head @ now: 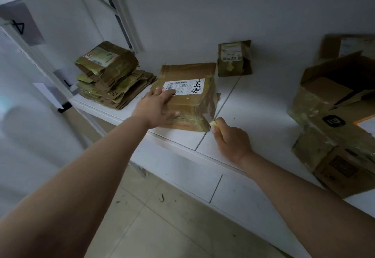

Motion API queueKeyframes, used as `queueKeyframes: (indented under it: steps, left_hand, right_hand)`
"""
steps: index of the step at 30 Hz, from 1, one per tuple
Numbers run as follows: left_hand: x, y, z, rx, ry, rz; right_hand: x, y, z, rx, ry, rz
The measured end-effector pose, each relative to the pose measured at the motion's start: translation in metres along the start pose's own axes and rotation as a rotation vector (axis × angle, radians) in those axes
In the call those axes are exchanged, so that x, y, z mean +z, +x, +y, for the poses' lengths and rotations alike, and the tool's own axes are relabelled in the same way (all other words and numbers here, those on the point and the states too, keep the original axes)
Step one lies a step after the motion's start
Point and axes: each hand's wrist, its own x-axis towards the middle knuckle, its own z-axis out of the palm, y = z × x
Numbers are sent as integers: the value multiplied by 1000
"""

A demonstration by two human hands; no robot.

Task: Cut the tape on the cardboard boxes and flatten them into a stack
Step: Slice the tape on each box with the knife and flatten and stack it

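A taped cardboard box [190, 103] with a white shipping label lies on the white table [253, 105] near its front edge. My left hand [156, 108] rests flat on the box's left side, fingers spread over the label's corner. My right hand [231, 138] is just off the box's near right corner and grips a small yellow cutter [214, 125], its tip at that corner. A stack of flattened boxes [110, 79] sits at the table's left end.
A small taped box [234, 59] stands against the back wall. Several larger boxes [334, 119], one open, crowd the table's right side. A metal shelf frame [119, 16] rises at the left. Tiled floor lies below the table edge.
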Motion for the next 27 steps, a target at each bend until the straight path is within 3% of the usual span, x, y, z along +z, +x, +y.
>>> queueKeyframes:
  steps: [12,21,24,27]
  left_hand:
    - [1,-1,7,-28,-2,19]
    - [0,-1,7,-13,68,-1]
    - [-2,-1,10,-47,106,-10]
    - [1,-3,25,-109,287,51]
  right_hand:
    - [0,-2,-2,-54,-189,-31]
    - [-8,-6,-6,-65,-311,-161]
    - [-6,-10,-2,-8,-246,-76]
    - [-2,-11,4,83,-162,53]
